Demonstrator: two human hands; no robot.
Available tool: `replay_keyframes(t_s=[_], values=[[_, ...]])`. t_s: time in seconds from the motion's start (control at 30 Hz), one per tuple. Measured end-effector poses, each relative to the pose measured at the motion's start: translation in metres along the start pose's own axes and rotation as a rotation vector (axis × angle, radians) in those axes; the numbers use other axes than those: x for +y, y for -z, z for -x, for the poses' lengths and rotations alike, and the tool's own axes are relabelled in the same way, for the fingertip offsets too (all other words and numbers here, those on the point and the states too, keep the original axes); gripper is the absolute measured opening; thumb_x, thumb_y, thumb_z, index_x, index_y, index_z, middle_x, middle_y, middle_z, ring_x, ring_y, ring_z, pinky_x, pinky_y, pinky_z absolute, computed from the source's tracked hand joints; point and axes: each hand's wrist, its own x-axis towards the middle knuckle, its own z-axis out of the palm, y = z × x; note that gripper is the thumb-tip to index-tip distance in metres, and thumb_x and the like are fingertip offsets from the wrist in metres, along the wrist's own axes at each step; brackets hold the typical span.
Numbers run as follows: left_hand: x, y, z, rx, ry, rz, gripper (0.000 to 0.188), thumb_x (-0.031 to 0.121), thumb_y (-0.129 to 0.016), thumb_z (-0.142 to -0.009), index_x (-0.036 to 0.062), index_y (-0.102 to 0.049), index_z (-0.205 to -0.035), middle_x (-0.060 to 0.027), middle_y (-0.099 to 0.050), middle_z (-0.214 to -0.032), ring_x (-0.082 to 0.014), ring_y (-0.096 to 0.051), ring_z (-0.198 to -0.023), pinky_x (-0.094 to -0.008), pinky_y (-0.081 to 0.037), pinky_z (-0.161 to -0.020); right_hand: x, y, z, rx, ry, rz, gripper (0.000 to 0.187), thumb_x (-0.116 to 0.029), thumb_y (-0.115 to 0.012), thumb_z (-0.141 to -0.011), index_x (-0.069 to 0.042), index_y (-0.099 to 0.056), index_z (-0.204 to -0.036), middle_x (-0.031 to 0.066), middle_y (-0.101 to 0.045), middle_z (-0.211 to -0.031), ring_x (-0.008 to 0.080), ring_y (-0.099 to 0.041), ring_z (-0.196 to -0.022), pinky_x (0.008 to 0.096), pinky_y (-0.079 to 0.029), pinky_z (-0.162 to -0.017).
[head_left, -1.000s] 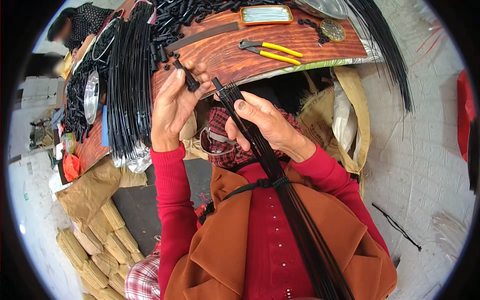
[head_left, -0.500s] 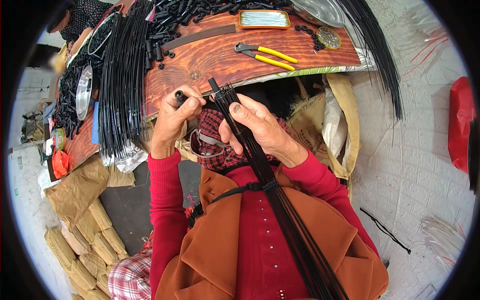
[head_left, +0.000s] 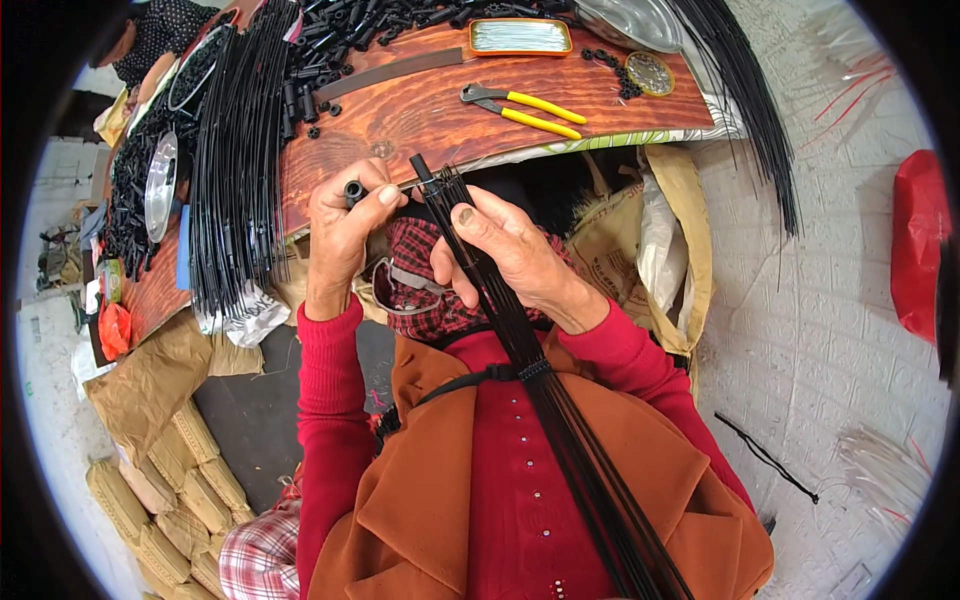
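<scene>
Left hand (head_left: 340, 235) pinches a small black cap (head_left: 354, 190) shut-fingered; right hand (head_left: 500, 250) grips the black rod bundle (head_left: 520, 350) over the lap. Best to steady one rod tip, then push the cap on straight.

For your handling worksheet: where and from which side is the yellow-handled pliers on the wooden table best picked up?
Grip the pliers by the two yellow handles, coming from above at their right end. They lie flat, handles slightly splayed and pointing right, with bare table around them; the metal jaws point left.

Black rod bundle (head_left: 520, 350) (tied midway) slants upward; small black cap (head_left: 354, 189).
</scene>
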Motion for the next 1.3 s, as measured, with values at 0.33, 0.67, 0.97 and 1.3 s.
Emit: replay_keyframes(t_s=[0.33, 0.67, 0.97, 1.3], values=[[0.005, -0.017, -0.003, 0.011, 0.189, 0.054, 0.015, 0.010, -0.056, -0.080, 0.0030, -0.053, -0.067, 0.0013, -0.050, -0.062, -0.0025, -0.034, -0.049, -0.0182, -0.026, -0.045, 0.003, 0.008, -0.001, 0.016, 0.009, 0.022, 0.034, -0.034, -0.041, -0.092, -0.004, -0.042, -0.108, 0.0105, -0.058, -0.071, 0.0114, -0.051, -0.045, 0.0184, -0.041, -0.041], [-0.014, -0.008, -0.006, -0.042, 0.281, 0.369, 0.014, 0.010, -0.058, -0.079, 0.0044, -0.052, -0.068, -0.0001, -0.051, -0.064, -0.0030, -0.034, -0.050, -0.0169, -0.026, -0.045, 0.008, 0.007, -0.002, 0.041, -0.010, 0.048, 0.035, -0.034, -0.042, -0.092, -0.003, -0.042, -0.107, 0.0096, -0.057, -0.069, 0.0110, -0.051, -0.045, 0.0185, -0.040, -0.040], [-0.011, 0.008, -0.008, -0.117, 0.401, 0.399, 0.015, 0.013, -0.061, -0.080, 0.0058, -0.052, -0.070, -0.0014, -0.053, -0.066, -0.0025, -0.033, -0.050, -0.0159, -0.024, -0.046, 0.017, -0.001, -0.005, 0.077, -0.002, 0.063, 0.035, -0.035, -0.041, -0.092, -0.002, -0.042, -0.107, 0.0099, -0.057, -0.069, 0.0115, -0.050, -0.044, 0.0187, -0.039, -0.040], [-0.008, 0.031, 0.004, -0.211, 0.285, 0.395, 0.025, 0.023, -0.067, -0.077, 0.0073, -0.048, -0.073, 0.0040, -0.040, -0.062, -0.0038, -0.032, -0.051, -0.0177, -0.024, -0.047, 0.021, -0.020, -0.004, 0.070, -0.043, 0.013, 0.044, -0.035, -0.040, -0.093, -0.001, -0.038, -0.120, 0.0101, -0.057, -0.068, 0.0109, -0.050, -0.044, 0.0188, -0.040, -0.041]])
